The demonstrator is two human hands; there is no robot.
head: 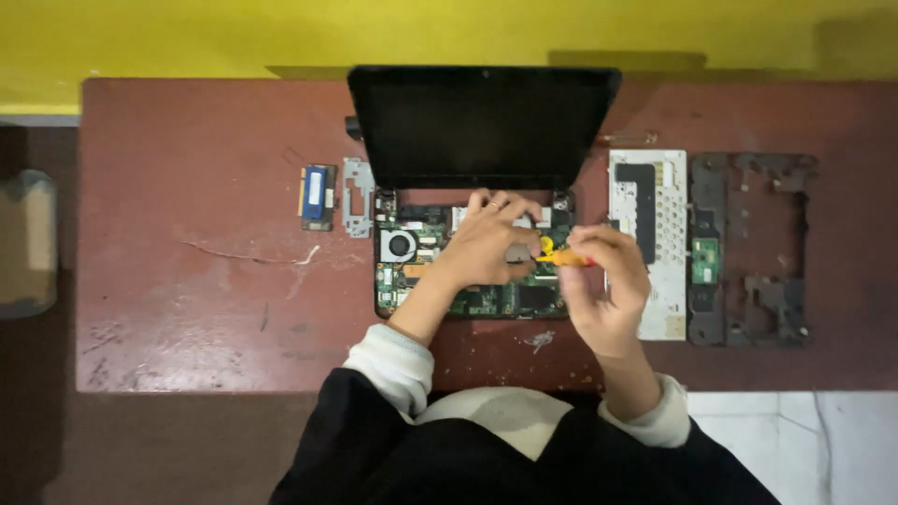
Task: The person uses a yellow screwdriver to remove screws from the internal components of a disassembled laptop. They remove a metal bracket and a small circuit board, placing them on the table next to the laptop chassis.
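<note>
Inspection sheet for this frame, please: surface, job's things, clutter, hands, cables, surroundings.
Surface: worn reddish-brown table, scratched.
Job's things: opened laptop, circuit board and fan exposed; orange-handled screwdriver.
Clutter: memory module, metal bracket, white keyboard plate, dark case frame, small scraps.
Hands: left hand rests on the board; right hand grips the screwdriver.
Cables: nothing seen.
Surroundings: yellow wall, pale floor.

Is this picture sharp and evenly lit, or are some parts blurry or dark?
Head view: light even and soft on the table; the laptop screen is black, casting shadow on the yellow wall; the right hand and orange screwdriver look slightly blurred; bottom-left floor dark.
</note>
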